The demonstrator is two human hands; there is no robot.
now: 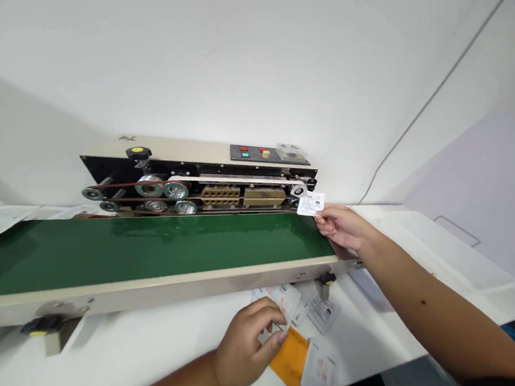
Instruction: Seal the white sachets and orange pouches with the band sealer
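Small white printed sachet (311, 204) pinched between thumb and fingers of the right hand (340, 227), held up at the right end of the green conveyor belt (155, 248), just beside the last roller of the cream-and-black band sealer (183, 154), not lying on the belt. Sealer has exposed metal pulleys, brass-coloured blocks (221, 196) and a dark control panel (254, 154) with red and green buttons. Below the conveyor, the left hand (246, 342) has fingers curled, gripping a second white printed sachet (284, 301), with an orange pouch (291, 360) just under the hand. More loose white sachets (324, 314) lie on the white surface (120, 370).
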